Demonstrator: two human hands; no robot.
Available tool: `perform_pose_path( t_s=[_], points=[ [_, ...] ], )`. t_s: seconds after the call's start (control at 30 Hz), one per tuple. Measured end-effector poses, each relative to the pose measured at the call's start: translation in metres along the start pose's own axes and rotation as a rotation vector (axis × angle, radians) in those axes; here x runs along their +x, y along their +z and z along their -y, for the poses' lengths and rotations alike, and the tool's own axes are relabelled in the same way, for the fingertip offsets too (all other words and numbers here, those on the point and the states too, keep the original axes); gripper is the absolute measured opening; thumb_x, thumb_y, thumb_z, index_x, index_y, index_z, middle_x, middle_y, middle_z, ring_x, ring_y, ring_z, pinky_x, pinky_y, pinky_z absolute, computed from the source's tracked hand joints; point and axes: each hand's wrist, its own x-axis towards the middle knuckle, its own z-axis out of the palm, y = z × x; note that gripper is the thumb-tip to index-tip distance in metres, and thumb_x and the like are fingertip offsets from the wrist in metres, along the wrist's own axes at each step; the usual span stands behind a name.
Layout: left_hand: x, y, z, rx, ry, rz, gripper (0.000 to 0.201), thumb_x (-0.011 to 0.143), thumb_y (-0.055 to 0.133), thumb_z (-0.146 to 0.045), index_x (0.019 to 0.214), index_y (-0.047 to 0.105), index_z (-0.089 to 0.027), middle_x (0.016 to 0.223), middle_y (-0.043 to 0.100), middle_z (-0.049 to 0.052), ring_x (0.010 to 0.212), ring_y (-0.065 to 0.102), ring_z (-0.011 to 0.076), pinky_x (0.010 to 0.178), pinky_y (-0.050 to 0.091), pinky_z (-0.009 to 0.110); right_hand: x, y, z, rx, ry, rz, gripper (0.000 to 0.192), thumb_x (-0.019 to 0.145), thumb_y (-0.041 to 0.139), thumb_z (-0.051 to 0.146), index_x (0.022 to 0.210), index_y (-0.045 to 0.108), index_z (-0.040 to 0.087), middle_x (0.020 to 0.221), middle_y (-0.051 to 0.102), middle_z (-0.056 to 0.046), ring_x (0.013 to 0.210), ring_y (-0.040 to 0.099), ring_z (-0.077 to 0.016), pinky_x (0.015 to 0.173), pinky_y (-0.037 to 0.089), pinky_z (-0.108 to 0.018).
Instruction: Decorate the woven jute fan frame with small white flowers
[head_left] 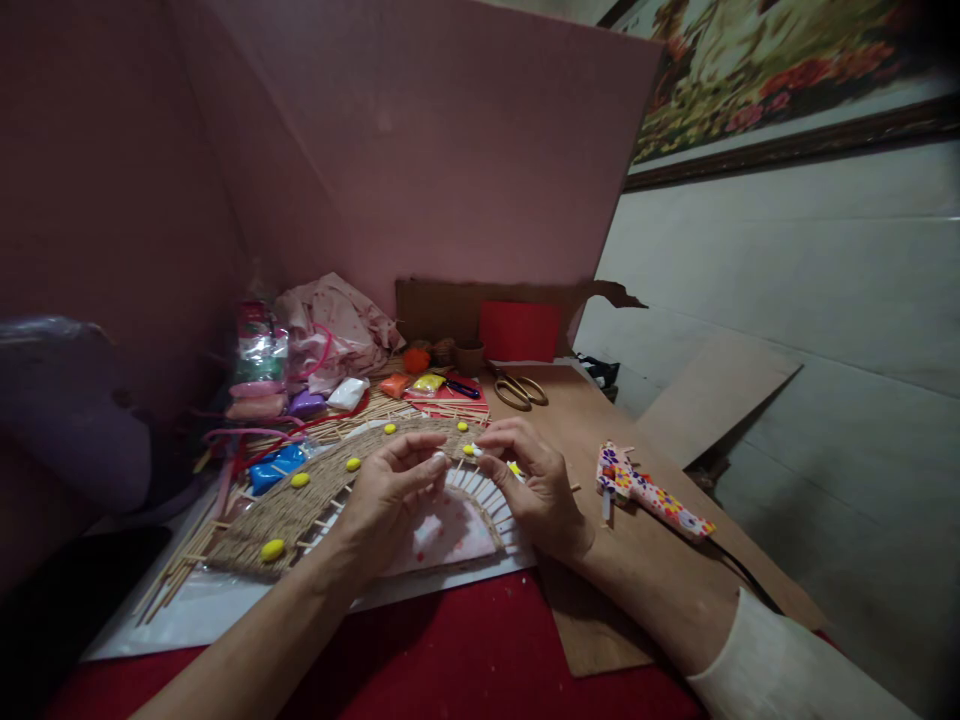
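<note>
My left hand (401, 475) is pinched closed on a small white bit (440, 457), which looks like soft modelling clay. Opposite it, my right hand (529, 478) has thumb and fingers pressed together on another white bit (477, 452). Both hands hover over a fan-shaped piece (315, 505) woven from brown twine on thin sticks. Yellow oval clay pieces (273, 550) are spaced along its curved band, and a yellow piece with white around it (514, 468) shows beside my right fingers. Pink printed cloth (442, 530) fills the fan's inner part, partly hidden by my left hand.
A floral-patterned glue gun (652, 490) lies on the brown board (577, 420) at right, its cord trailing. Scissors (519, 390), a red card (519, 330) and an orange pompom (416, 360) are behind. Clay packets (347, 393) and crumpled cloth (337, 325) are heaped back left.
</note>
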Motion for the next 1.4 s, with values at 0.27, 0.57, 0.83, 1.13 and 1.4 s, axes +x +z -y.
perform_pose_path(
  t_s=[0.27, 0.57, 0.83, 1.13, 1.4],
  points=[
    [0.001, -0.003, -0.001, -0.010, -0.009, 0.073, 0.024, 0.065, 0.076, -0.014, 0.088, 0.069, -0.011, 0.070, 0.066, 0.005, 0.058, 0.058, 0.0072, 0.054, 0.047, 0.016, 0.001, 0.001, 0.001, 0.003, -0.010, -0.012, 0.009, 0.087, 0.054, 0.016, 0.090, 0.061, 0.020, 0.091, 0.057, -0.004, 0.085, 0.057, -0.0146, 0.071, 0.048, -0.029],
    [0.001, -0.003, -0.001, 0.008, 0.048, 0.013, 0.021, 0.064, 0.077, -0.016, 0.083, 0.069, -0.009, 0.065, 0.062, 0.002, 0.057, 0.055, 0.0055, 0.052, 0.043, 0.012, 0.001, 0.000, 0.001, -0.024, -0.023, -0.016, 0.007, 0.086, 0.055, 0.016, 0.088, 0.062, 0.019, 0.090, 0.057, -0.004, 0.083, 0.057, -0.0147, 0.071, 0.047, -0.029],
    [0.002, -0.003, -0.001, 0.015, 0.032, 0.054, 0.024, 0.067, 0.076, -0.018, 0.089, 0.069, -0.012, 0.064, 0.063, 0.002, 0.054, 0.054, 0.0056, 0.051, 0.043, 0.014, 0.000, 0.000, -0.001, -0.024, -0.026, -0.027, 0.007, 0.086, 0.056, 0.017, 0.089, 0.062, 0.020, 0.090, 0.057, -0.004, 0.082, 0.057, -0.0152, 0.070, 0.048, -0.031],
    [0.005, -0.004, 0.000, 0.117, 0.095, 0.012, 0.025, 0.063, 0.078, -0.019, 0.084, 0.068, -0.014, 0.066, 0.067, 0.002, 0.055, 0.057, 0.0074, 0.051, 0.044, 0.016, 0.006, -0.007, 0.002, -0.046, -0.093, -0.085, 0.012, 0.085, 0.055, 0.013, 0.091, 0.062, 0.021, 0.091, 0.058, -0.004, 0.084, 0.057, -0.0158, 0.073, 0.049, -0.032],
    [0.018, 0.016, -0.025, 0.473, 0.258, -0.016, 0.016, 0.062, 0.075, -0.023, 0.071, 0.070, -0.011, 0.054, 0.063, 0.002, 0.041, 0.049, 0.0077, 0.039, 0.035, 0.019, 0.014, -0.017, 0.004, -0.081, -0.107, -0.153, 0.011, 0.084, 0.055, 0.013, 0.089, 0.062, 0.021, 0.091, 0.058, -0.005, 0.085, 0.057, -0.0167, 0.073, 0.048, -0.032]
  ],
)
